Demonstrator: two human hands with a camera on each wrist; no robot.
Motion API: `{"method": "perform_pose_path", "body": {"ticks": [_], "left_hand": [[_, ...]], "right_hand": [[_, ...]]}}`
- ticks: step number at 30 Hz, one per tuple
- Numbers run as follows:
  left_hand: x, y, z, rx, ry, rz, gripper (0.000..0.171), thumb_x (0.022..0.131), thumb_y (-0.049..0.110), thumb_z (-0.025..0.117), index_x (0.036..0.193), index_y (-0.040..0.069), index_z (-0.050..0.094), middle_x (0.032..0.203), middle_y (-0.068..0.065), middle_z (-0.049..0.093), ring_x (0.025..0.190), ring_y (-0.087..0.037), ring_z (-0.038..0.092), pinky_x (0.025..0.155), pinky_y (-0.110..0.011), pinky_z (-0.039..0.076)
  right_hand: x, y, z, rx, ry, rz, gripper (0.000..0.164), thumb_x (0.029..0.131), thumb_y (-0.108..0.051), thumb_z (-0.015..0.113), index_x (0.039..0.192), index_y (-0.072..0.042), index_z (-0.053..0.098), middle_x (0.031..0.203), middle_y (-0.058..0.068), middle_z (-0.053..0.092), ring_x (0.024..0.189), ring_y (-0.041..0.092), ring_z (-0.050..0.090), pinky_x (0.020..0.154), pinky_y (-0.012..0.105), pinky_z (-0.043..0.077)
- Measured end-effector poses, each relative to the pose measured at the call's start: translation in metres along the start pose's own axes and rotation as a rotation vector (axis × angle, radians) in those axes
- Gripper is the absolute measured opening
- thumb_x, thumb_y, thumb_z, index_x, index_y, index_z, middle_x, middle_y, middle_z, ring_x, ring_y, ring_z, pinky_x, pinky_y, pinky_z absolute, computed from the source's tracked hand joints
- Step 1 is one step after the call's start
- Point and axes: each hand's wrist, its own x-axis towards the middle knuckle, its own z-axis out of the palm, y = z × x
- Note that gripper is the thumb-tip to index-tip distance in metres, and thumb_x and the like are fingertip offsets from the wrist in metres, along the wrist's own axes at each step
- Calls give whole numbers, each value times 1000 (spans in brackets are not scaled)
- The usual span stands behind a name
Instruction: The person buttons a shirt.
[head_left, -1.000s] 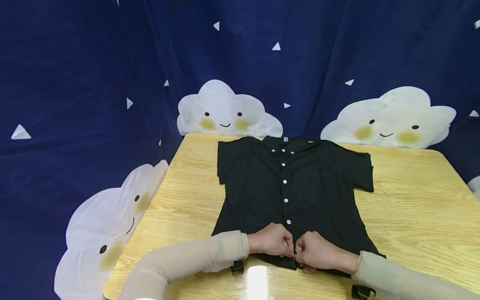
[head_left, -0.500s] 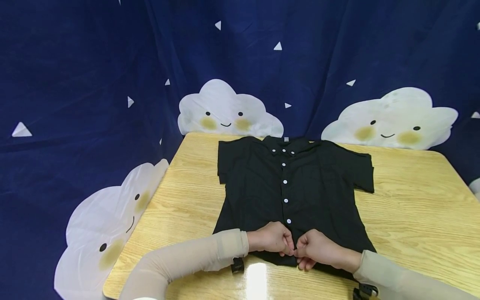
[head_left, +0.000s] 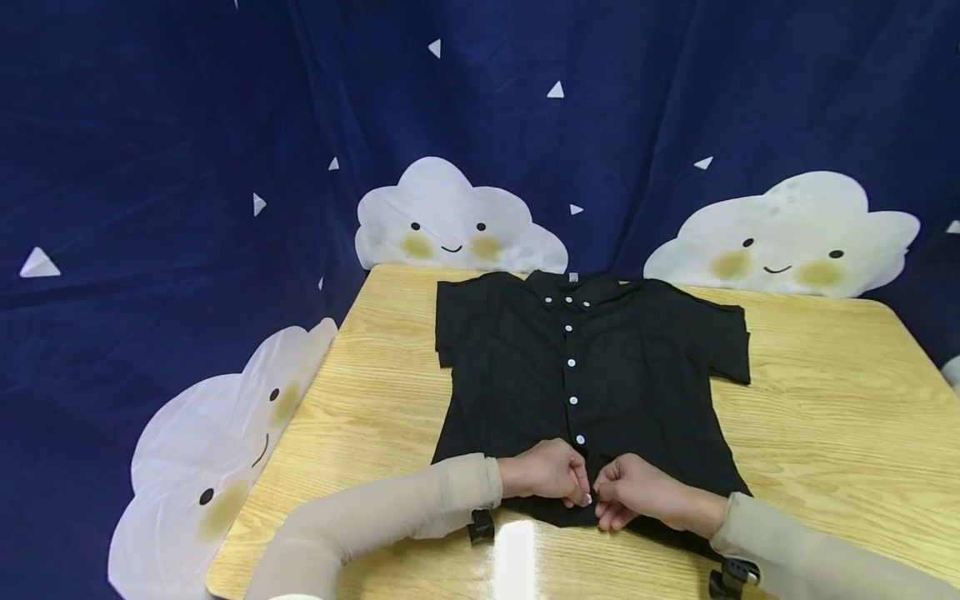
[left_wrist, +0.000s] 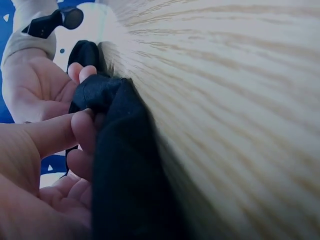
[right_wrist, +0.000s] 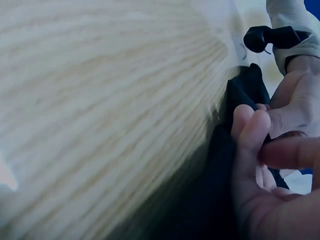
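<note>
A black short-sleeved button-up shirt [head_left: 510, 375] lies front up, collar at the far side, with white buttons down its middle. Near the hem, my left hand [head_left: 550, 472] pinches the front placket between thumb and fingers. A small white button [head_left: 588, 500] shows right at those fingertips. Just to the right, my right hand [head_left: 647, 493] pinches the cloth beside the placket, its other fingers under the edge. In the left wrist view the black hem [left_wrist: 130, 160] is raised in folds between both hands. The right wrist view shows the right fingers [right_wrist: 252, 130] against the cloth.
The wooden table [head_left: 832, 417] carries the shirt. A dark blue curtain [head_left: 480, 100] with white clouds hangs behind and to the left. Black wrist devices [head_left: 482, 527] sit under both cuffs, close to the table's surface.
Both hands have moved slightly away from the body, and the hem between them has shifted the same way. The fingertips have drawn a little apart, and a white button now shows at the left ones.
</note>
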Motion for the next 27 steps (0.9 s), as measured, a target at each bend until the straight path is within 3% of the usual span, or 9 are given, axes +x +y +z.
{"method": "perform_pose_path", "body": {"ticks": [3, 10, 18, 23, 27], "left_hand": [[1, 1, 2, 2, 16, 1, 20, 72, -2, 76, 61, 9, 63, 51, 6, 58, 46, -6, 55, 49, -18, 43], [0, 1, 5, 13, 7, 27, 22, 70, -6, 74, 61, 10, 62, 50, 7, 58, 45, -4, 54, 50, -17, 43], [-2, 5, 2, -71, -5, -24, 23, 80, 0, 61, 58, 6, 59, 54, 0, 61, 49, -10, 58, 46, -20, 41], [0, 7, 3, -78, 12, -56, 33, 82, 6, 68, 55, 8, 50, 51, -2, 60, 48, -11, 58, 42, -20, 36], [0, 8, 4, -47, 26, -64, 32, 79, 3, 72, 56, 7, 51, 50, -1, 58, 46, -10, 58, 41, -19, 35]], "right_hand": [[0, 1, -3, -57, -16, -31, 11, 87, 1, 56, 79, 7, 61, 66, 9, 62, 57, 14, 64, 53, 26, 52], [0, 4, -10, -202, -29, -51, 24, 84, -15, 70, 69, 2, 65, 60, 9, 63, 49, 14, 63, 45, 25, 50], [1, 8, -8, -203, -27, -91, 23, 85, -13, 69, 68, 2, 65, 60, 10, 63, 50, 14, 62, 45, 25, 49], [3, 8, -4, -227, 20, -94, 26, 82, -18, 73, 65, -1, 61, 56, 6, 61, 45, 12, 60, 43, 24, 47], [2, 7, -2, -252, 27, -107, 25, 80, -16, 74, 65, -2, 61, 55, 6, 61, 45, 12, 60, 43, 25, 48]]}}
